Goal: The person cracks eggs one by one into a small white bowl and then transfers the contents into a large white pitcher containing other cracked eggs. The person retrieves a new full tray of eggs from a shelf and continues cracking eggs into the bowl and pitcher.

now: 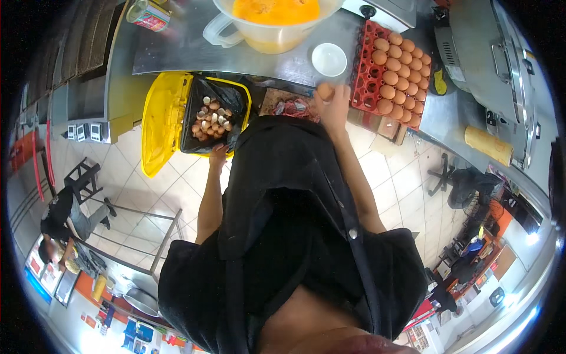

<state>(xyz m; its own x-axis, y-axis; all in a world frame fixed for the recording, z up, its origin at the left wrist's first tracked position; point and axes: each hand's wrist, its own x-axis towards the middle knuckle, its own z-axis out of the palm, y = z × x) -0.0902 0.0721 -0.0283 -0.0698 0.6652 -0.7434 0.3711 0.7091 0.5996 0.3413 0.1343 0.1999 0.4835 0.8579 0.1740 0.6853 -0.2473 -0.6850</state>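
Observation:
My right hand (334, 108) holds a brown egg (325, 91) in its fingers at the steel table's front edge, just below a small white bowl (329, 59). Right of it, brown eggs (402, 83) fill most of a red plastic egg tray (365, 66), whose left cells hold none. My left hand (218, 155) is at the near rim of a yellow bin (247, 95) lined with a black bag; its fingers are partly hidden, so its grip is unclear. Cracked eggshells (212, 119) lie in the bin. A translucent plastic jug (269, 37) with beaten-looking orange egg stands on the table.
The bin's yellow lid (161, 124) hangs open to the left. A labelled tin can (149, 15) stands at the table's back left. A film roll (488, 146) lies on the right counter, near a large steel appliance (477, 57). Another person (62, 212) is at the far left.

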